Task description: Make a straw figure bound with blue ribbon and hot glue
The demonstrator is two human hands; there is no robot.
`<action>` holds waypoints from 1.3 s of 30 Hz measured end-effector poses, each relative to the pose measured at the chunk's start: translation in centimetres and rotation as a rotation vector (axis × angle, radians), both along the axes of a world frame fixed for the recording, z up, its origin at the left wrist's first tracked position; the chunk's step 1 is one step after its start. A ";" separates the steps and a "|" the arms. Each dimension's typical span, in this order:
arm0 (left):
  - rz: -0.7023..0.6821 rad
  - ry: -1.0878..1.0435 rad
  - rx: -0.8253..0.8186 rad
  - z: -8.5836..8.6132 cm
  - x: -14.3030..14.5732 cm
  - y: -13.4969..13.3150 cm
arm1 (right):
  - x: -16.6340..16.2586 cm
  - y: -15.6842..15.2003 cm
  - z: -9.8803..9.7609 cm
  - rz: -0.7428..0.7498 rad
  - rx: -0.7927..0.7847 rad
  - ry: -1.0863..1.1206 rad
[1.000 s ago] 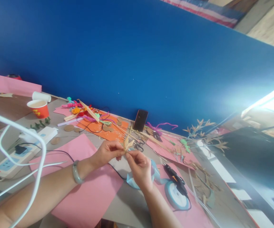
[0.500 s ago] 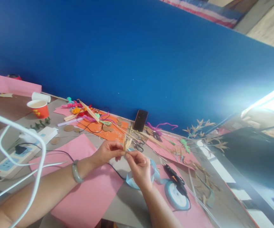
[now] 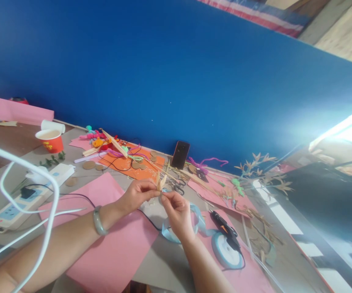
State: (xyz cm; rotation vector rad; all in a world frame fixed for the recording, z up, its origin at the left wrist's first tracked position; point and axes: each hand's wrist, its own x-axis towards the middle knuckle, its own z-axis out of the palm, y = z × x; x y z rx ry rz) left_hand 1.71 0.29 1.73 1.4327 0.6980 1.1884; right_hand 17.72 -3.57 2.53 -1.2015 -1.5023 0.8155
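Note:
Between my two hands is a small pale-yellow dried leaf piece (image 3: 161, 180), its blades pointing upward. My left hand (image 3: 137, 196), with a bangle at the wrist, pinches its lower end from the left. The fingertips of my right hand (image 3: 176, 209) close on the same base from the right, nearly touching the left fingers. Beneath the hands lies pink paper (image 3: 115, 240). Light blue ribbon (image 3: 198, 221) loops beside my right hand, running toward its spool (image 3: 227, 250). Just behind the fingers lie scissors (image 3: 179, 188).
A black hot glue gun (image 3: 225, 228) rests by the spool. At left are a power strip (image 3: 29, 199), a white cable (image 3: 52, 203) in the foreground and a red paper cup (image 3: 51, 142). A phone (image 3: 180, 154) leans against the blue wall (image 3: 170, 73). Dried sprigs (image 3: 260, 232) lie at right.
The dried leaf piece has turned slightly, its blades now more upright and spread. The fingers of both hands have shifted a little at its base.

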 end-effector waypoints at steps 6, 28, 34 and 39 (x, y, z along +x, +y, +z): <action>0.036 0.004 0.005 0.1 0.0 0.0 | -0.2 -0.1 0.0 -0.037 0.038 -0.067; -0.049 -0.022 -0.113 0.3 0.0 0.0 | 0.6 0.4 0.5 0.072 -0.035 -0.091; -0.093 -0.025 -0.187 -0.4 0.2 0.0 | 1.1 0.7 0.8 0.161 -0.077 -0.046; -0.127 -0.007 -0.198 -0.9 0.4 0.0 | 1.1 0.5 1.1 0.159 -0.112 -0.062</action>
